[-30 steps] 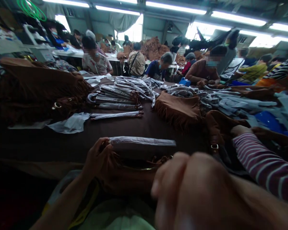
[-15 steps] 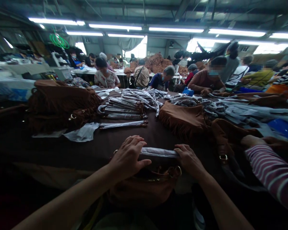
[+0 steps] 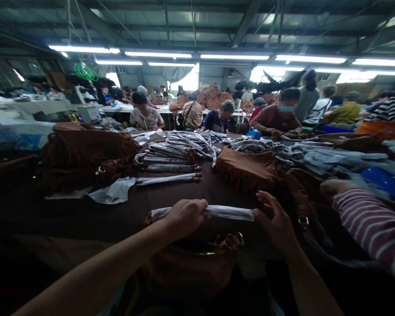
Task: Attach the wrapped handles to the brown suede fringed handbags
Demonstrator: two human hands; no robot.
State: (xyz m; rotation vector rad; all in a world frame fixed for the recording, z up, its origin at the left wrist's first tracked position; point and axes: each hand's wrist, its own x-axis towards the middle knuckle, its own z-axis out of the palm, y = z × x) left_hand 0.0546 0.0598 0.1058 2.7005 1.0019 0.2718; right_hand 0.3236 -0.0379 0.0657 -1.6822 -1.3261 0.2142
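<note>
Strap (image 3: 228, 212): long, slim, pale plastic-wrapped

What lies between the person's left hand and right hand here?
In the head view, a plastic-wrapped strap spans the gap: left hand grips it, right hand touches its end, brown bag below.

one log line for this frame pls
left hand: gripping wrapped strap | right hand: fingers spread, touching strap end | brown bag: between strap and person | table: dark

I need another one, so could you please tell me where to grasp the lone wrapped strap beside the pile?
Probably its middle, from above: the wrapped strap lies flat on the table, apart from the pile, with bare cloth along both long sides.
</note>
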